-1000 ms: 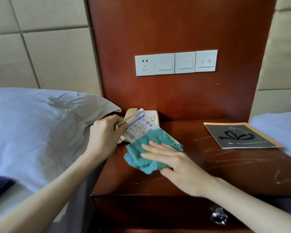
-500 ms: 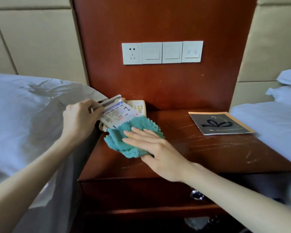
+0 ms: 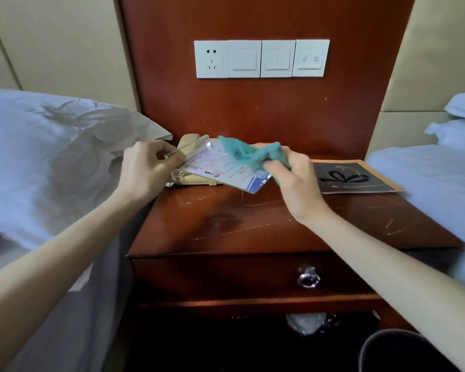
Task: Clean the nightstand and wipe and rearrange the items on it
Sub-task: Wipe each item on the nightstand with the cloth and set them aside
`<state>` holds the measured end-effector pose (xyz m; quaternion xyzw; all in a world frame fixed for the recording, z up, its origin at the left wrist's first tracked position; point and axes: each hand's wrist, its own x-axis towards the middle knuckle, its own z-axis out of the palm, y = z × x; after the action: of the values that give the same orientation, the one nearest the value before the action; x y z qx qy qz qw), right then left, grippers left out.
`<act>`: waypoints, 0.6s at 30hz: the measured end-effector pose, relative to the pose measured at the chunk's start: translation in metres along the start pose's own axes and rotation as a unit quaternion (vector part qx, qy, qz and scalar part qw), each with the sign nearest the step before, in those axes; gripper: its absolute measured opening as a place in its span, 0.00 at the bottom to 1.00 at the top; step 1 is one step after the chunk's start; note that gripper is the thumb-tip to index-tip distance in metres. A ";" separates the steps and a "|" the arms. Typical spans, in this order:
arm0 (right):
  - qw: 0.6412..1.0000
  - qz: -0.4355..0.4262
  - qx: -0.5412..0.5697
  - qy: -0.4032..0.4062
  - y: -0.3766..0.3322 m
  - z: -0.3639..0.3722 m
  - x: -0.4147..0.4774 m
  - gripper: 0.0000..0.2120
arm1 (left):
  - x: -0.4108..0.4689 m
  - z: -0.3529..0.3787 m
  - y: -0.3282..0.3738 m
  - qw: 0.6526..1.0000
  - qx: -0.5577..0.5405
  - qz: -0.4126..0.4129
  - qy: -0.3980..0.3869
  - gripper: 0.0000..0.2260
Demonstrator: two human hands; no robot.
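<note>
**Card held over the phone, cloth at its right end**

Nearest: the drawer knob (image 3: pixel 308 277), then bare, scratched bench top (image 3: pixel 253 224) in front of the work.

Mid-field: both forearms reach forward and converge. Left hand (image 3: pixel 148 167) curled, fingers pinching the left end of the clear-cased printed card (image 3: pixel 220 170). Card is lifted off the bench and tilted, long axis running left to right between the hands, near-right corner lowest. Right hand (image 3: pixel 293 173) closed around the bunched teal cloth (image 3: pixel 250 154), which lies across the card's far-right part. Right hand is the one doing the wiping; left only steadies. Judgement: the next stroke runs along the card, from the right hand toward the left.

Behind: beige telephone (image 3: pixel 191 178) sits under the card at the bench's back-left. Dark booklet (image 3: pixel 355 178) lies flat at back-right, apart from both hands. Farthest: switch plate (image 3: pixel 261 59) on the wooden panel.
</note>
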<state>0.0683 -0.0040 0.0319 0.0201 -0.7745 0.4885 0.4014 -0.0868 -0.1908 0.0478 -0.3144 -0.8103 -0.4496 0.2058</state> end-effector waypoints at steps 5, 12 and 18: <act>0.982 -0.049 0.167 0.070 -0.008 -0.005 0.011 0.16 | -0.005 0.008 0.011 0.953 -0.198 -0.191 -0.127 0.05; 0.993 -0.078 0.054 0.070 -0.017 -0.024 0.025 0.09 | -0.010 0.015 0.022 0.870 -0.301 -0.305 -0.243 0.09; 0.972 0.069 0.114 0.196 -0.004 -0.029 0.029 0.06 | -0.013 0.020 0.033 0.901 -0.287 -0.229 -0.231 0.28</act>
<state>0.0684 0.0269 0.0594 -0.0837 -0.6195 0.5945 0.5057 -0.0555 -0.1652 0.0493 -0.2603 -0.7210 -0.6119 -0.1950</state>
